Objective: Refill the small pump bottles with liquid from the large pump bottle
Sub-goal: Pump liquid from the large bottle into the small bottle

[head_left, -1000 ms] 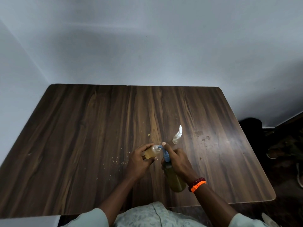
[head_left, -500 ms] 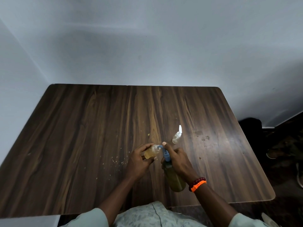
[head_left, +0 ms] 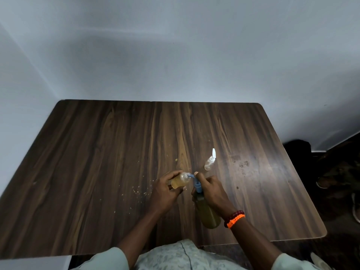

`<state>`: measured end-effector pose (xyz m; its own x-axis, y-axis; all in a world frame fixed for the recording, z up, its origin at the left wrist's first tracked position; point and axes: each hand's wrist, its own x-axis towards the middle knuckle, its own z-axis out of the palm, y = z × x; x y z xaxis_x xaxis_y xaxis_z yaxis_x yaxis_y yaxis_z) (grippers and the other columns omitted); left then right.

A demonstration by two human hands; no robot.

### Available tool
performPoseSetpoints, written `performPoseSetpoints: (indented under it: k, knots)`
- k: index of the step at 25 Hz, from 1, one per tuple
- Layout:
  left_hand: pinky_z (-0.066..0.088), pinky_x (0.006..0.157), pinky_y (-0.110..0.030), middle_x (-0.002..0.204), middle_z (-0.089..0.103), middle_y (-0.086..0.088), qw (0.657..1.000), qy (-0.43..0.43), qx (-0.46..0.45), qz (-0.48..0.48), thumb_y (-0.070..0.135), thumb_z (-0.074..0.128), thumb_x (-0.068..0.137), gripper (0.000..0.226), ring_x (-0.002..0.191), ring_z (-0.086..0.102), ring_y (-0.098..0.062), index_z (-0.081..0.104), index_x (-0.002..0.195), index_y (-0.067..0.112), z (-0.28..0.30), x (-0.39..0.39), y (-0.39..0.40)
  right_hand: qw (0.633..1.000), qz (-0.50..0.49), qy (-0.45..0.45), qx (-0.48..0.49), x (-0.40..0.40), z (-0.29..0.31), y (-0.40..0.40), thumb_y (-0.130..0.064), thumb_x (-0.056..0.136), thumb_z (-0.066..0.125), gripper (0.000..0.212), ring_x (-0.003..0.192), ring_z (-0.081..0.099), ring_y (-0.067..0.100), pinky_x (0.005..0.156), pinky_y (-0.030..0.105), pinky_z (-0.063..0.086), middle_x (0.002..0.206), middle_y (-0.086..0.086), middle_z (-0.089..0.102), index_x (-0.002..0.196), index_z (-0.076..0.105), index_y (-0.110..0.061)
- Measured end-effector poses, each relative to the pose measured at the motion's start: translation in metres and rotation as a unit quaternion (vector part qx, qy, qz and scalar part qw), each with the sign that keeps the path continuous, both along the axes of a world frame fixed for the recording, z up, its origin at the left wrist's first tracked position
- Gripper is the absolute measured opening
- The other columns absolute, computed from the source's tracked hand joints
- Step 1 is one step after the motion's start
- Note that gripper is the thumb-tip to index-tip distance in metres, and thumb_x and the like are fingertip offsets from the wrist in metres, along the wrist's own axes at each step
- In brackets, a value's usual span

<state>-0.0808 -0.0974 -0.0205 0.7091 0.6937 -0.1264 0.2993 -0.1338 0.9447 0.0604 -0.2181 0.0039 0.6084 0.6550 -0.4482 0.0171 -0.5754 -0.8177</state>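
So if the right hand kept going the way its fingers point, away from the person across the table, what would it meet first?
Probably the small clear bottle standing just beyond the right hand, which grips the large pump bottle. Depth between them is unclear from this one view.

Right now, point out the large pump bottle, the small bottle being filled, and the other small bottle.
large pump bottle (head_left: pixel 209 215), head view, lower body.
small bottle being filled (head_left: pixel 180 181), head view, amber body.
other small bottle (head_left: pixel 208 164), head view, clear body.

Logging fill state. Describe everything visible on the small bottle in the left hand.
The small bottle is clear plastic by the look, its lower part filled with amber liquid. It has no cap or pump on; its open neck faces the blue nozzle of the large pump bottle, which reaches its mouth. It is tilted, held off the table in the grip of the left hand, fingers curled round its body.
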Motion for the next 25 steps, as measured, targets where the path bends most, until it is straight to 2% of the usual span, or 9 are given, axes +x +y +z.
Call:
performPoseSetpoints:
  k: [4,8,10,13,16,18,20,23,25]
  knots:
    - [0.059,0.105,-0.045,0.131,0.071,0.001,1.0,0.005,-0.01,-0.003,0.006,0.083,0.085,0.052,0.123,0.066,-0.013,0.067,0.132,0.019,0.0011,0.0012,-0.0003,1.0,-0.012,-0.006,0.001,0.0009,-0.0037,0.0003,-0.064,0.096,0.05,0.054,0.088,0.073,0.026,0.091,0.051,0.06,0.096,0.01,0.072,0.103,0.061,-0.011]
    - [0.059,0.104,-0.04,0.127,0.07,0.006,1.0,0.002,0.001,0.0,0.006,0.082,0.085,0.051,0.121,0.066,-0.01,0.065,0.128,0.03,0.0023,0.0004,-0.0007,1.0,-0.008,-0.009,-0.003,0.0018,-0.0031,-0.0011,-0.084,0.076,0.049,0.075,0.071,0.074,0.011,0.072,0.032,0.06,0.086,0.003,0.073,0.1,0.06,-0.014]
    - [0.058,0.105,-0.042,0.13,0.071,0.005,1.0,0.004,-0.003,-0.003,0.007,0.083,0.085,0.05,0.123,0.066,-0.011,0.067,0.13,0.023,0.0011,0.0006,-0.0002,1.0,0.013,-0.022,-0.001,0.0029,-0.0042,-0.0024,-0.087,0.075,0.053,0.076,0.069,0.075,0.011,0.073,0.037,0.063,0.084,0.006,0.074,0.095,0.063,-0.015]
    - [0.057,0.106,-0.047,0.133,0.07,0.001,1.0,0.013,-0.013,-0.006,0.006,0.082,0.085,0.054,0.126,0.065,-0.015,0.066,0.136,0.016,0.0003,0.002,-0.0007,0.999,0.041,-0.035,0.003,0.0021,-0.0046,-0.001,-0.086,0.069,0.042,0.072,0.081,0.075,0.024,0.086,0.048,0.062,0.091,0.011,0.075,0.088,0.067,-0.022]
    - [0.058,0.105,-0.045,0.132,0.07,0.004,1.0,0.012,-0.009,-0.002,0.008,0.082,0.085,0.053,0.124,0.065,-0.012,0.066,0.134,0.022,0.0009,0.003,-0.0006,1.0,-0.006,-0.017,-0.002,0.0037,-0.0075,0.0012,-0.093,0.072,0.047,0.083,0.077,0.076,0.019,0.081,0.042,0.063,0.089,0.007,0.075,0.094,0.064,-0.015]
    - [0.059,0.104,-0.041,0.128,0.07,0.009,1.0,0.009,-0.006,-0.002,0.008,0.082,0.086,0.052,0.122,0.065,-0.007,0.065,0.13,0.029,0.0018,0.0027,-0.0004,1.0,-0.01,-0.019,-0.003,0.0031,-0.0054,0.0022,-0.089,0.074,0.047,0.078,0.069,0.076,0.011,0.071,0.033,0.061,0.08,0.004,0.075,0.088,0.066,-0.015]
    - [0.059,0.104,-0.04,0.127,0.069,0.01,1.0,0.008,-0.007,-0.001,0.008,0.082,0.086,0.051,0.121,0.064,-0.005,0.064,0.128,0.032,0.0021,0.0024,0.0,1.0,0.003,-0.016,-0.003,0.0033,-0.0037,0.0029,-0.083,0.078,0.047,0.074,0.072,0.077,0.018,0.076,0.038,0.063,0.083,0.007,0.077,0.087,0.068,-0.013]
    - [0.058,0.106,-0.044,0.135,0.068,0.0,1.0,0.011,-0.018,-0.006,0.007,0.081,0.086,0.053,0.126,0.064,-0.014,0.065,0.135,0.017,0.0002,0.0023,-0.0008,0.999,0.027,-0.023,-0.02,0.0023,-0.0036,0.0039,-0.062,0.096,0.052,0.053,0.089,0.074,0.03,0.088,0.05,0.062,0.098,0.014,0.073,0.096,0.067,-0.01]
    - [0.058,0.107,-0.043,0.136,0.069,-0.001,1.0,0.012,-0.018,-0.008,0.007,0.081,0.087,0.054,0.126,0.064,-0.014,0.064,0.137,0.015,0.001,0.0016,-0.0009,1.0,0.011,-0.023,-0.014,0.002,-0.0028,0.0051,-0.056,0.098,0.054,0.044,0.081,0.074,0.022,0.082,0.045,0.063,0.091,0.008,0.072,0.092,0.065,-0.014]
